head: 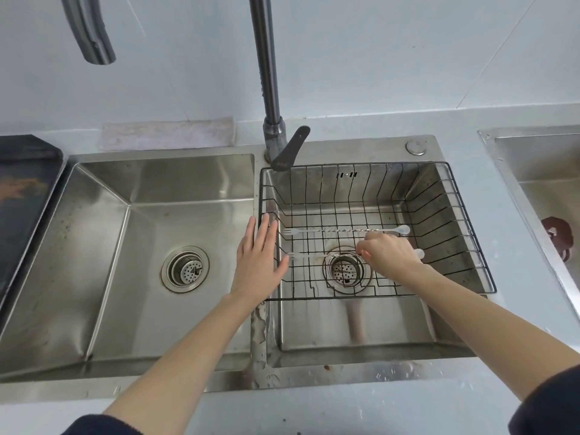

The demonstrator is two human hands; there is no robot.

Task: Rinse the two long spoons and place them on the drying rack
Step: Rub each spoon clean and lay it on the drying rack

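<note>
A black wire drying rack [470,233] sits in the right sink basin. Two long twisted metal spoons with fork ends lie across its floor, pointing left to right. The far spoon [345,230] lies free. On the near spoon [314,255], my right hand [389,252] pinches the twisted handle near the bowl end; the bowl peeks out past my wrist. My left hand [259,262] hovers flat with fingers spread over the rack's left rim, holding nothing.
The faucet [270,89] rises behind the divider, its lever [290,149] over the rack's back left corner; no water runs. The left basin [141,246] holds only its drain strainer. A dark tray [22,196] stands at far left, another sink [539,171] at far right.
</note>
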